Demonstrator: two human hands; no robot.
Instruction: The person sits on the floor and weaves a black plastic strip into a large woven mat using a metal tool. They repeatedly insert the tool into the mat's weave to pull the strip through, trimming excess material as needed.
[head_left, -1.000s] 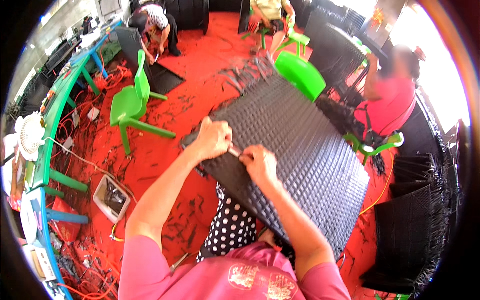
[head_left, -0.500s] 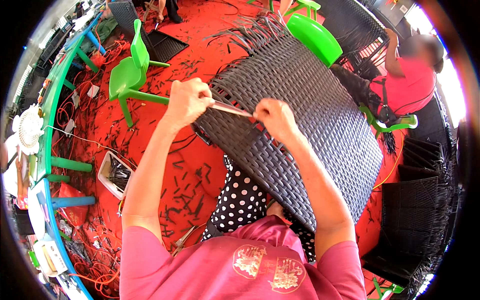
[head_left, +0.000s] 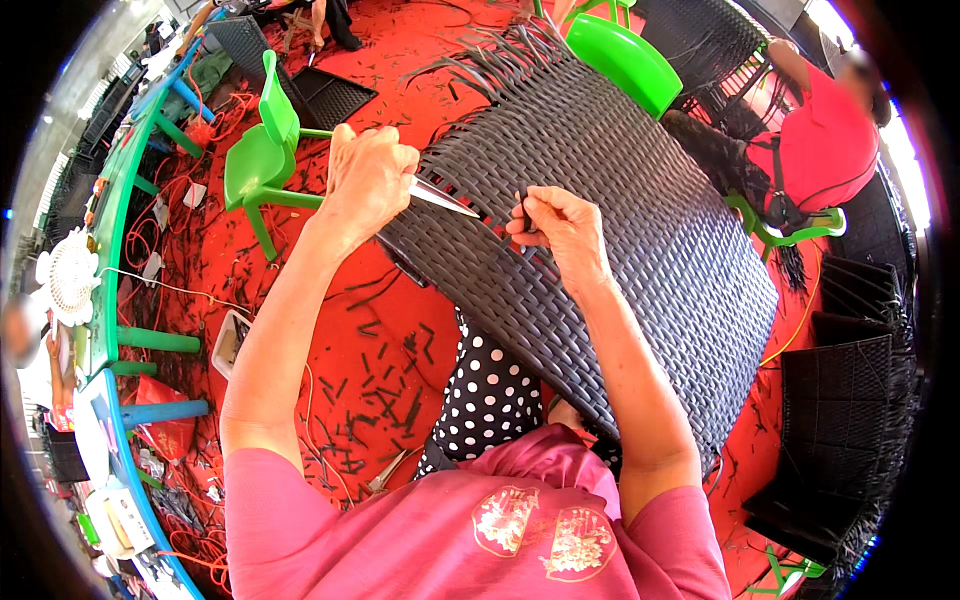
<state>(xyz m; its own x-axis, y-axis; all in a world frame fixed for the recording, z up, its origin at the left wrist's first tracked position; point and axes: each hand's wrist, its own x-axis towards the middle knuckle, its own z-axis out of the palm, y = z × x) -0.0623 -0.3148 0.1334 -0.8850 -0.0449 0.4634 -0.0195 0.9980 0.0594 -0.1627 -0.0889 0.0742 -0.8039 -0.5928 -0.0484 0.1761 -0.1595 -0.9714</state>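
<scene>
Red flooring (head_left: pixel 300 300) is spreading under everything, littered with short dark offcuts of strip. Across the person's lap a large black woven wicker panel (head_left: pixel 640 230) is lying tilted, its near edge resting over a polka-dot cloth (head_left: pixel 485 395) and its far edge ending in loose, unwoven strands near a green plastic chair (head_left: pixel 625 60).

At the panel's left edge the left hand (head_left: pixel 368 180) is closing in a fist around a pointed metal tool (head_left: pixel 443 198), whose shiny tip is poking into the weave. Just beside it, further in on the panel, the right hand (head_left: pixel 560 228) is pinching a dark wicker strand (head_left: pixel 520 205) between thumb and fingertips, the other fingers curling in; the strand is standing up out of the weave close to the tool's tip.

Left of the panel another small green chair (head_left: pixel 262 160) is standing on the floor, and beyond it a long green desk (head_left: pixel 110 220) is running along the room's left side. At the panel's right edge a person in a red top (head_left: pixel 830 150) is sitting, with stacked black woven pieces (head_left: pixel 840 420) behind.
</scene>
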